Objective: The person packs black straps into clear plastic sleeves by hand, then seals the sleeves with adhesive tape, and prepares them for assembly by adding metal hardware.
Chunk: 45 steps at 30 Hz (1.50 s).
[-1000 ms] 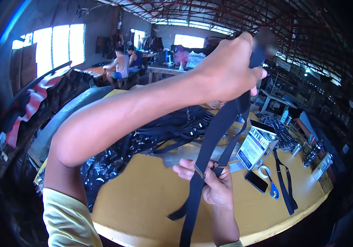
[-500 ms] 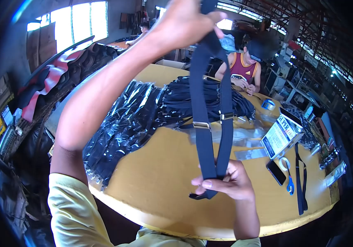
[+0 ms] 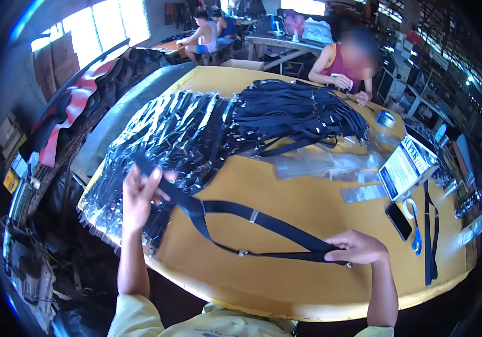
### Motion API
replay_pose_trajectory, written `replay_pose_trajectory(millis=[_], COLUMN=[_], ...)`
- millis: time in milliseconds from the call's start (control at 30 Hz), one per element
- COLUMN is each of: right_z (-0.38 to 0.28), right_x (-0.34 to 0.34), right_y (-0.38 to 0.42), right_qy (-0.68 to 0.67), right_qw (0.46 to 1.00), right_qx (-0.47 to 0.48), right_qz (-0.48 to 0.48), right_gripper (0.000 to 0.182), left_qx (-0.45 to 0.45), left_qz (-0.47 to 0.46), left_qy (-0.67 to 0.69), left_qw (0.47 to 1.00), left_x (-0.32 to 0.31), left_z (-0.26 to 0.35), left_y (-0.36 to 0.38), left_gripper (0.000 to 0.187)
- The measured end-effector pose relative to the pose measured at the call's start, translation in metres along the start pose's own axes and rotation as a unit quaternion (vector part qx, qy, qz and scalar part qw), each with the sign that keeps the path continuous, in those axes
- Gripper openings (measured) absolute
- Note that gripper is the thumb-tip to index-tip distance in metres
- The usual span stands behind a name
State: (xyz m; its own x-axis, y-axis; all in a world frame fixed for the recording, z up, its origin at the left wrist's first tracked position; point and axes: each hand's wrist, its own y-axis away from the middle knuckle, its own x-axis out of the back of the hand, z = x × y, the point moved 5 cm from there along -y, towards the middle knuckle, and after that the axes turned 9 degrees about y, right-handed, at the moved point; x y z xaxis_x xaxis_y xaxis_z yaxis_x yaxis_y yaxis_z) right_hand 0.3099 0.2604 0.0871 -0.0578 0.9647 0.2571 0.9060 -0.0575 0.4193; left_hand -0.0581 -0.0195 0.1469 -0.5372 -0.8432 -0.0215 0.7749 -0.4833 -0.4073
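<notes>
A pair of black suspenders (image 3: 277,224) with metal slide adjusters stretches in a loop across the front of the yellow table (image 3: 263,286). My left hand (image 3: 139,196) pinches one end of the straps, where they join, near the pile of wrapped packs. At the other end my right hand (image 3: 359,247) is closed on the two straps where they come together, low over the tabletop. Several clear-plastic packs with black straps inside (image 3: 168,129) lie to the left. A heap of loose black suspenders (image 3: 297,112) rests beside them.
On the right are a labelled box (image 3: 406,168), a phone (image 3: 399,221), blue-handled scissors (image 3: 417,241), a tape roll (image 3: 409,208) and another black strap (image 3: 431,241). Clear plastic sleeves (image 3: 325,165) lie mid-table. A person in a maroon top (image 3: 342,67) works at the far edge.
My left hand has come down from high overhead to the left side. My right hand has shifted right, so the suspenders go from hanging upright to stretched sideways. The view has also shifted.
</notes>
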Motion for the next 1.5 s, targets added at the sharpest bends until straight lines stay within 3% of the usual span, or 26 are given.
replay_pose_trajectory(millis=[67,133,167,200,300,333,367,400,467,500,533,567,633,667,733,833,933,1000,1033,1167,1500], right_z=[0.011,0.015,0.012,0.012,0.034,0.037,0.042,0.044,0.043,0.041,0.036,0.03,0.026,0.024,0.029,0.029,0.032,0.04,0.048,0.074,0.042], right_x=[0.002,-0.003,-0.003,-0.002,0.0,0.002,0.004,0.006,0.01,0.011,0.012,0.013,0.011,0.011,0.007,-0.001,-0.007,-0.016,-0.022,-0.032,-0.015], right_y=[-0.017,-0.033,-0.04,-0.046,-0.065,-0.071,-0.074,-0.075,-0.07,-0.067,-0.064,-0.06,-0.056,-0.053,-0.046,-0.035,-0.025,-0.016,-0.012,-0.006,0.0], right_qy=[0.109,0.11,0.184,0.258,0.288,0.32,0.3,0.296,0.318,0.309,0.307,0.334,0.365,0.366,0.367,0.447,0.472,0.591,0.554,0.529,0.508], right_qw=[0.993,0.99,0.977,0.957,0.946,0.933,0.941,0.943,0.932,0.938,0.939,0.93,0.918,0.912,0.902,0.853,0.823,0.701,0.737,0.772,0.784], right_qx=[-0.036,-0.058,-0.073,-0.086,-0.085,-0.08,-0.09,-0.085,-0.079,-0.1,-0.102,-0.095,-0.094,-0.101,-0.116,-0.092,-0.185,-0.04,-0.035,-0.052,-0.138], right_qz=[0.041,0.067,0.084,0.099,0.124,0.145,0.128,0.126,0.158,0.122,0.117,0.12,0.122,0.158,0.196,0.254,0.259,0.397,0.386,0.348,0.329], right_gripper=[0.038,0.039,0.042,0.045,0.05,0.05,0.055,0.055,0.057,0.071,0.071,0.072,0.074,0.072,0.071,0.067,0.066,0.064,0.067,0.072,0.071], left_qx=[0.037,0.012,0.012,0.02,-0.01,-0.009,-0.008,0.026,-0.093,-0.132,-0.166,-0.16,-0.111,-0.112,-0.099,-0.052,-0.015,-0.05,-0.043,-0.025,0.045], left_qz=[0.009,0.033,0.051,0.053,0.071,0.111,0.147,0.148,0.017,-0.102,-0.219,-0.22,-0.407,-0.409,-0.445,-0.417,-0.386,-0.35,-0.356,-0.327,-0.253], left_qy=[-0.038,-0.045,-0.054,-0.072,-0.199,-0.387,-0.56,-0.551,-0.458,-0.414,-0.36,-0.358,-0.364,-0.359,-0.449,-0.443,-0.456,-0.467,-0.471,-0.512,-0.512], left_qw=[0.999,0.998,0.997,0.996,0.977,0.915,0.815,0.821,0.884,0.895,0.892,0.893,0.83,0.832,0.769,0.792,0.802,0.811,0.806,0.794,0.82], left_x=[0.019,0.048,0.057,0.063,0.071,0.065,0.059,0.056,0.026,-0.004,-0.03,-0.037,-0.062,-0.065,-0.073,-0.087,-0.097,-0.095,-0.095,-0.096,-0.093], left_z=[-0.026,-0.063,-0.069,-0.074,-0.081,-0.068,-0.056,-0.056,-0.05,-0.042,-0.035,-0.04,-0.068,-0.075,-0.092,-0.089,-0.093,-0.102,-0.104,-0.102,-0.108], left_y=[0.023,0.032,0.033,0.032,0.026,0.032,0.037,0.041,0.058,0.063,0.072,0.077,0.097,0.1,0.11,0.108,0.112,0.112,0.111,0.111,0.118], left_gripper=[0.016,0.037,0.048,0.046,0.041,0.037,0.035,0.033,0.027,0.031,0.038,0.038,0.055,0.055,0.061,0.06,0.062,0.065,0.067,0.064,0.063])
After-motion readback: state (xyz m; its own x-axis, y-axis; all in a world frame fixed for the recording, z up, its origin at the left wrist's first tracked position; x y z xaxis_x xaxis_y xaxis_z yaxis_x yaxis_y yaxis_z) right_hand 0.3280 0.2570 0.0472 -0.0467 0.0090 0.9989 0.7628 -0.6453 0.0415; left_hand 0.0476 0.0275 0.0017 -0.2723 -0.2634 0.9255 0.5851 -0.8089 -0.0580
